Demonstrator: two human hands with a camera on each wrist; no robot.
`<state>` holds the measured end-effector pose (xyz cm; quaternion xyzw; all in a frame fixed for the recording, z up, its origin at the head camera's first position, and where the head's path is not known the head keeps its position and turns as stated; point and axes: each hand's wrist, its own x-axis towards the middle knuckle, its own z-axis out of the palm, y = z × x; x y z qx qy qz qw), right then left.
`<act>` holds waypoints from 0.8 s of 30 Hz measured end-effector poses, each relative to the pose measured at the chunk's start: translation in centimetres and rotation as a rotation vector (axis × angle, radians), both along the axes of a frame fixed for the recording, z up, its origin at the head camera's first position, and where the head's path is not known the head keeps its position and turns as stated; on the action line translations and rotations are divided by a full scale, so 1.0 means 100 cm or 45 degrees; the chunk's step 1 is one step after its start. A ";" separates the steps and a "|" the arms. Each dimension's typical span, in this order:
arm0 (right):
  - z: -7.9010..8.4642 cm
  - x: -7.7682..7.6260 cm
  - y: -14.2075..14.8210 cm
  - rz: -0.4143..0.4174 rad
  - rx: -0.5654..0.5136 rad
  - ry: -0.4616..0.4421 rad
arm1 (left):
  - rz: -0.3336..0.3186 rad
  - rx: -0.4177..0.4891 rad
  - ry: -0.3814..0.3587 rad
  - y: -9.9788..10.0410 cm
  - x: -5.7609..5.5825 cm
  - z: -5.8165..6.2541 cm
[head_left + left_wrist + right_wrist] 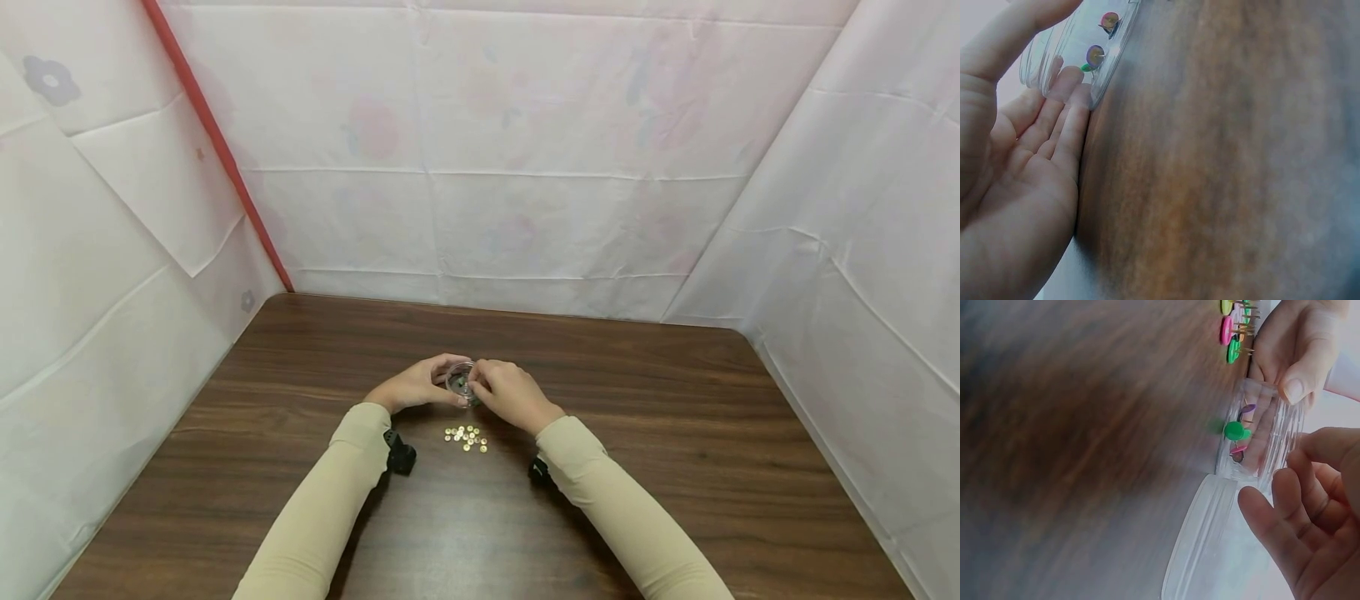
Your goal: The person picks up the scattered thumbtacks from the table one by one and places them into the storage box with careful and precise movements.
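Note:
A small clear plastic jar [459, 382] stands on the table with its mouth up. My left hand [420, 383] holds it from the left, thumb on the near side and fingers round the far side. Inside are several thumbtacks, among them a green thumbtack [1234, 430] and a purple thumbtack [1248, 409]. My right hand [513, 393] is at the jar's mouth from the right, thumb and fingertips close together over the rim; I cannot tell whether a thumbtack is between them. Nearer me lies a group of loose thumbtacks [468, 437], gold undersides and pins up.
Beside the jar, a clear round lid [1194, 544] shows in the right wrist view. The brown wooden table [637, 392] ends at a pale curtain [480, 225] behind, with more curtain on both sides. A red strip [221, 150] runs down the left corner.

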<state>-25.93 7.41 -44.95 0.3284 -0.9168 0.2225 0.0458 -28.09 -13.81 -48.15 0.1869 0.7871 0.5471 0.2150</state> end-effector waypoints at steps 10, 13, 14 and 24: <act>0.001 0.002 0.000 0.006 0.020 0.016 | -0.031 -0.016 -0.010 0.001 0.008 0.016; 0.001 0.002 0.002 0.008 0.026 0.005 | -0.021 0.008 -0.010 0.003 0.013 0.023; 0.002 0.003 0.002 0.012 0.026 -0.004 | -0.018 0.015 -0.016 0.003 0.015 0.025; 0.013 0.005 0.018 0.002 0.005 0.004 | -0.061 0.031 -0.027 0.002 0.014 0.029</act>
